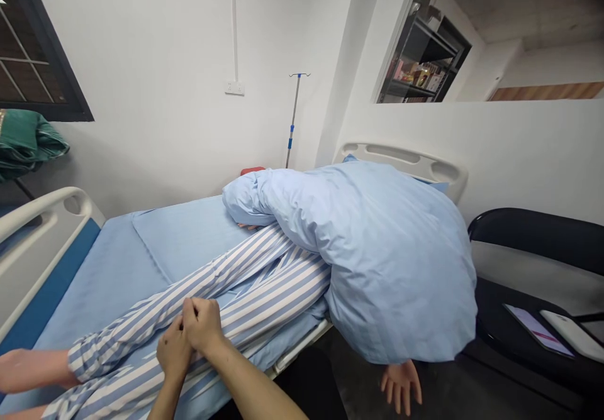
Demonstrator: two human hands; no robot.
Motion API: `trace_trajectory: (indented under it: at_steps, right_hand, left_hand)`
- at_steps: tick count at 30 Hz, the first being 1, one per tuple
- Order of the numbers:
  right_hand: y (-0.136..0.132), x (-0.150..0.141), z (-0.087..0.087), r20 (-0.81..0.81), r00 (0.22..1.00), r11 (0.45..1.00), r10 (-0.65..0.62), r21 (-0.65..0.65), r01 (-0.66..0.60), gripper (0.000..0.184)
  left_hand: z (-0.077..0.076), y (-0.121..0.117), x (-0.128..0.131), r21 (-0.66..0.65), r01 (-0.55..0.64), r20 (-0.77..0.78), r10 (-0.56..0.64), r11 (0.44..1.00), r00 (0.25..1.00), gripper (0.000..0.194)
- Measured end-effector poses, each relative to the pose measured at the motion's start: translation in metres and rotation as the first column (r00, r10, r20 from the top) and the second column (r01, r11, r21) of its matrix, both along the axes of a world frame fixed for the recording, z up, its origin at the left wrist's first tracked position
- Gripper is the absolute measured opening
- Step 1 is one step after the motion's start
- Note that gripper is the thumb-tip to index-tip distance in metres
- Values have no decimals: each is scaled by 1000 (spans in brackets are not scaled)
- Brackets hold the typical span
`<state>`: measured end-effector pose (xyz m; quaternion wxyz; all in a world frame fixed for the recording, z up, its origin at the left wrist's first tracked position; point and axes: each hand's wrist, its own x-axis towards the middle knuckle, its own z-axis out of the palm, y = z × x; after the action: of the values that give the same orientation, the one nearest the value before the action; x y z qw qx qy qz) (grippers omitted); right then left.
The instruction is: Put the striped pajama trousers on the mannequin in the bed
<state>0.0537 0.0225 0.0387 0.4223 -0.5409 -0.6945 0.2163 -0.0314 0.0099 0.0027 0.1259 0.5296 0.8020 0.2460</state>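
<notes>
Both my hands are closed and pressed together above the figure's lower leg. My left hand (173, 352) is curled, its fingertips turned inward against my right hand (202, 324), which forms a fist. What they hold, if anything, is hidden inside the fingers. Below them are blue-and-white striped trousers (274, 291) on a figure that looks like a mannequin, lying on the bed. Its bare foot (38, 370) shows at the lower left. A bunched light-blue quilt (377, 244) covers its upper body. One of the figure's hands (402, 387) hangs palm out beneath the quilt's edge.
The bed's footboard (47, 244) stands at left, its headboard (401, 154) behind the quilt. A drip stand (293, 121) rises by the wall. On the right, a black chair (533, 244) carries a phone (538, 329) and a white device (573, 335). Green cloth (31, 140) lies far left.
</notes>
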Motion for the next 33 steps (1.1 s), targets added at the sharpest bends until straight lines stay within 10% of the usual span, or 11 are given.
trace_trajectory:
  at_steps: [11, 18, 25, 33]
  right_hand:
    - [11, 17, -40, 100, 988, 990, -117, -69, 124, 47]
    - [15, 22, -35, -95, 989, 988, -110, -117, 99, 50]
    - [19, 24, -39, -263, 957, 982, -119, -174, 74, 50]
    - [19, 52, -3, -24, 1000, 995, -10, -97, 7, 42]
  left_hand:
    - [10, 1, 8, -85, -20, 18, 22, 996, 1000, 36]
    - [17, 24, 22, 208, -116, 380, 29, 971, 925, 33]
    - [3, 15, 46, 78, 36, 3, -36, 996, 999, 33]
    - [14, 14, 49, -75, 47, -52, -51, 996, 997, 37]
